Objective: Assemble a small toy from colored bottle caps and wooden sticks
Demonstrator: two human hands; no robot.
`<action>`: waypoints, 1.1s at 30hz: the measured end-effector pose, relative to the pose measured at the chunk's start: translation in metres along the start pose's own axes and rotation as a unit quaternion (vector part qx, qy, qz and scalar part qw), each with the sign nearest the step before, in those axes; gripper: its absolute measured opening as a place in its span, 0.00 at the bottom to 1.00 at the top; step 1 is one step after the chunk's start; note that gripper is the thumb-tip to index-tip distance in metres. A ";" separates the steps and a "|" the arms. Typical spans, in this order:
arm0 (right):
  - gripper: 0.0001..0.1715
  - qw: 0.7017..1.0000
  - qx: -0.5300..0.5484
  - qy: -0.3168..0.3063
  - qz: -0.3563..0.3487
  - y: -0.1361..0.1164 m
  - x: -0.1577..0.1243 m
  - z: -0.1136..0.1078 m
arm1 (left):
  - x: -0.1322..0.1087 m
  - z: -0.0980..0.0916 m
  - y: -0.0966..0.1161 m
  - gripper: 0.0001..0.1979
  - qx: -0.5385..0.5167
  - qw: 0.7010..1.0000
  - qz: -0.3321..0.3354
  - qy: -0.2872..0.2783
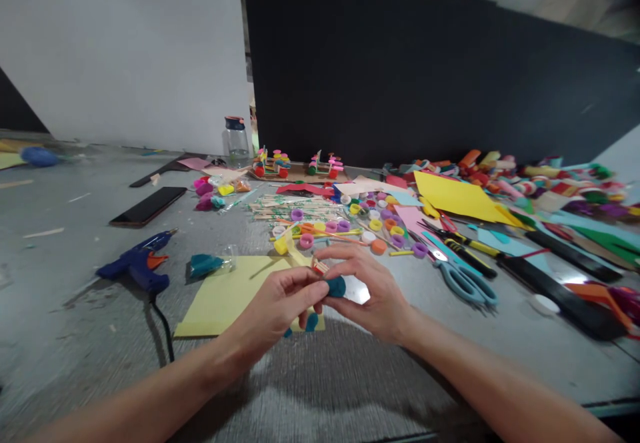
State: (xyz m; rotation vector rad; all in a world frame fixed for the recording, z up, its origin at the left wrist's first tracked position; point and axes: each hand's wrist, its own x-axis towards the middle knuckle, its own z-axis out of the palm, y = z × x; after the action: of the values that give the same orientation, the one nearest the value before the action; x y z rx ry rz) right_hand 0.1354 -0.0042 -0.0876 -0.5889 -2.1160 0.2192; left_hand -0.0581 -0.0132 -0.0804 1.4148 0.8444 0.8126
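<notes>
The left hand [295,294] and right hand [373,291] together pinch one teal disc [337,287] above the table [90,343], between one blue glue gun [134,266] and one pair of scissors [444,271], two toy vehicles [273,165] beyond.

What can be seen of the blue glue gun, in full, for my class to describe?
The glue gun has a dark blue body, plastic by its look, with an orange trigger, a slim nozzle and an angled grip, from whose end a black cord runs toward the person. It seems to lie on its side on the grey tabletop, left of the yellow paper, nozzle pointing away and rightward. Whether it is hot cannot be told.
</notes>
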 end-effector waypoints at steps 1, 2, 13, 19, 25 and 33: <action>0.16 1.000 0.002 0.001 -0.001 0.000 0.000 0.000 | 0.000 0.000 0.000 0.14 -0.004 1.000 -0.002 0.001; 0.17 1.000 0.004 0.001 -0.002 0.000 0.000 0.001 | 0.000 0.000 0.000 0.14 -0.006 1.000 -0.001 0.001; 0.19 1.000 0.012 -0.001 -0.005 0.000 -0.001 0.003 | -0.002 0.003 0.005 0.13 0.001 0.999 0.030 0.016; 0.19 1.000 0.012 0.009 -0.011 -0.003 -0.001 0.003 | -0.003 0.002 0.006 0.16 0.014 1.000 0.020 0.005; 0.17 0.999 0.005 0.028 -0.019 -0.002 0.000 0.004 | -0.004 0.002 0.005 0.15 0.021 1.000 0.013 -0.004; 0.19 1.000 0.013 0.018 -0.013 -0.002 -0.001 0.002 | -0.003 0.001 0.004 0.12 0.026 0.999 0.046 0.014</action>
State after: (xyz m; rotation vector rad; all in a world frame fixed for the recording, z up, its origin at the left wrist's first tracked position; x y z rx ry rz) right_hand 0.1330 -0.0063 -0.0888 -0.5460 -2.0821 0.2196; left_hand -0.0586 -0.0168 -0.0766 1.5001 0.8324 0.8870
